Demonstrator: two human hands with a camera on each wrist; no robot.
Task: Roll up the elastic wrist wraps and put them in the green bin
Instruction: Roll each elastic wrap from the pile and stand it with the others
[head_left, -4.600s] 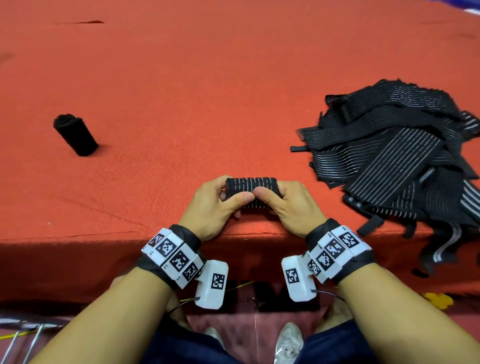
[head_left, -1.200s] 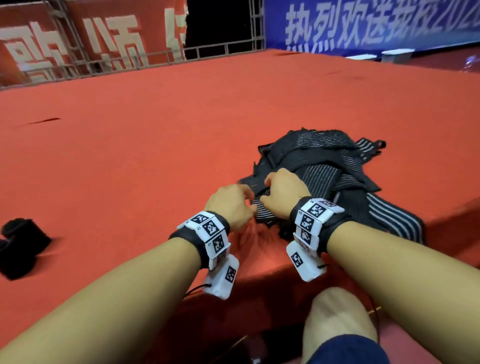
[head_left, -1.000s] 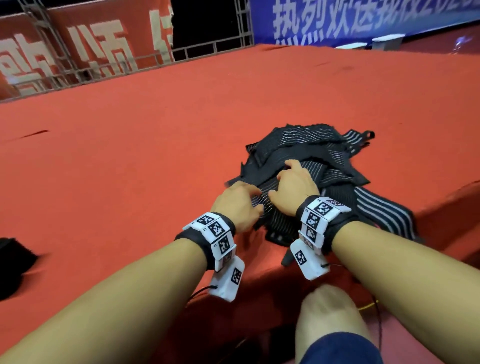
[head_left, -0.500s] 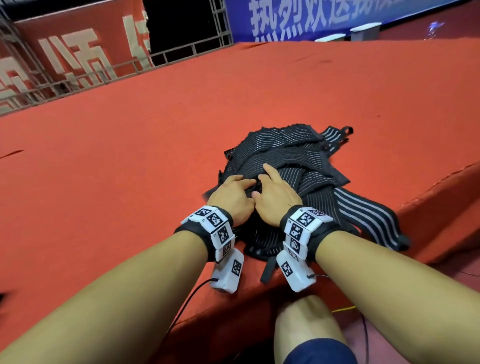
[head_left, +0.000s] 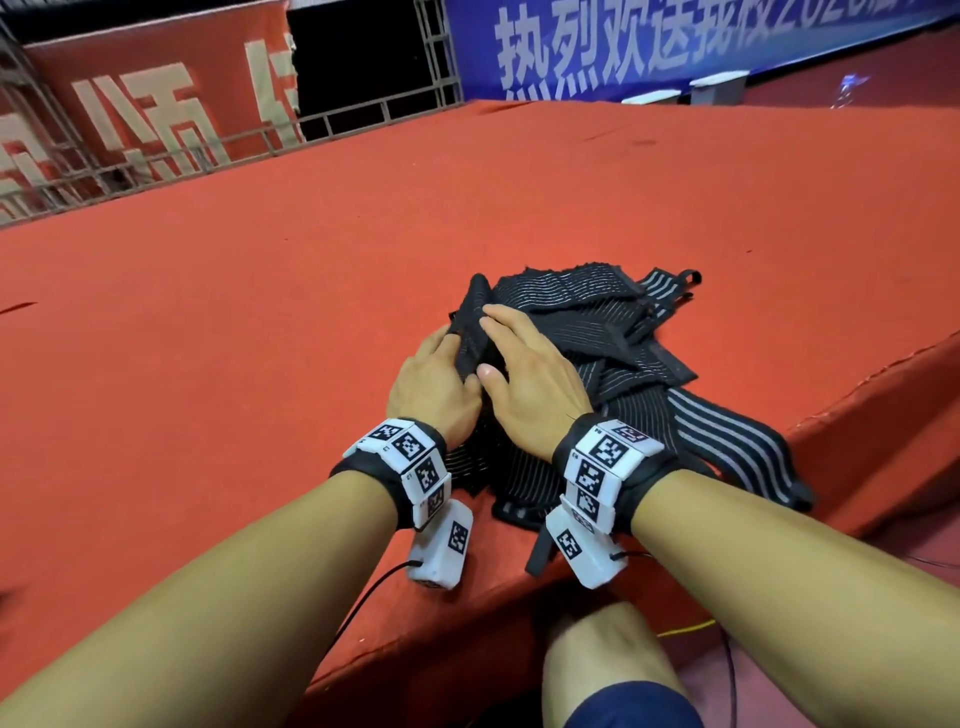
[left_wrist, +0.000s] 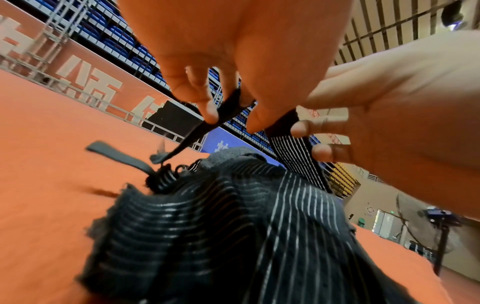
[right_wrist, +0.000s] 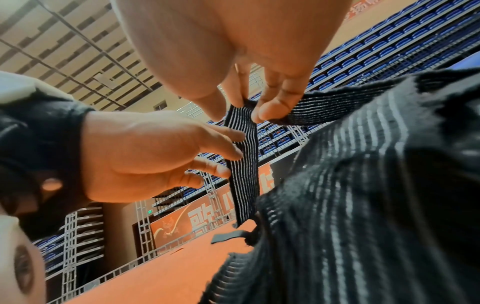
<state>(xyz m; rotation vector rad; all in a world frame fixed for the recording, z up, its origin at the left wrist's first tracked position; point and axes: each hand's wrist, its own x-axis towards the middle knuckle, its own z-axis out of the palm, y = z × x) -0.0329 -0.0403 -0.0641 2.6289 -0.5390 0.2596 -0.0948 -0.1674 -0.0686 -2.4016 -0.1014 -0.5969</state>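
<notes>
Both hands pinch one end of a wrap (head_left: 470, 332): the left hand (head_left: 434, 384) and right hand (head_left: 530, 379) side by side, their grip closed on it, and its long strip runs down into the pile (head_left: 597, 364) below.

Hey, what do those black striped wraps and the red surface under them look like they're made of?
Wraps: woven elastic fabric by the look, matte black with thin pale stripes; they drape limply, show a ribbed weave and have fuzzy edges in the left wrist view.
Red surface: probably short-pile carpet or felt, matte, with faint creases and a wrapped front edge. The exact fibre can't be told.
</notes>
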